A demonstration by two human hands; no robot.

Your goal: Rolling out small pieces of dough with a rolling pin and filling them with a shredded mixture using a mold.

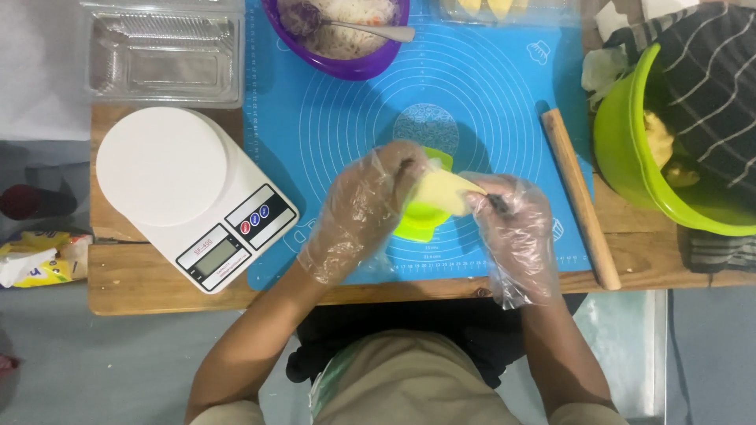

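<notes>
Basically both hands in clear plastic gloves, working over a blue silicone baking mat (pixel 488 86) on a wooden table (pixel 157 287). Left hand (pixel 366 206) curls around a lime-green dumpling press (pixel 421 216), fingers wrapped over its upper left edge, press lifted or tilted just above the mat, can't tell which. Right hand (pixel 512 216) pinches the right tip of a pale yellow dough sheet (pixel 442 191), thumb and fingers closed narrow on it. Dough lies across the open press, between the two hands, near the mat's centre front.

Around: white digital kitchen scale (pixel 185 185) to the left, partly on the mat edge. Wooden rolling pin (pixel 581 197) lies diagonally at the mat's right edge, well apart from the right hand. Purple bowl (pixel 346 67) at top holds a pale shredded filling with a metal spoon (pixel 370 30) in it. Clear plastic container (pixel 165 59) top left, empty-looking. Lime-green bowl (pixel 622 142) far right with yellow dough inside, half under a dark striped cloth (pixel 709 79). Yellow-and-white packet (pixel 35 260) at left edge, off the table.
</notes>
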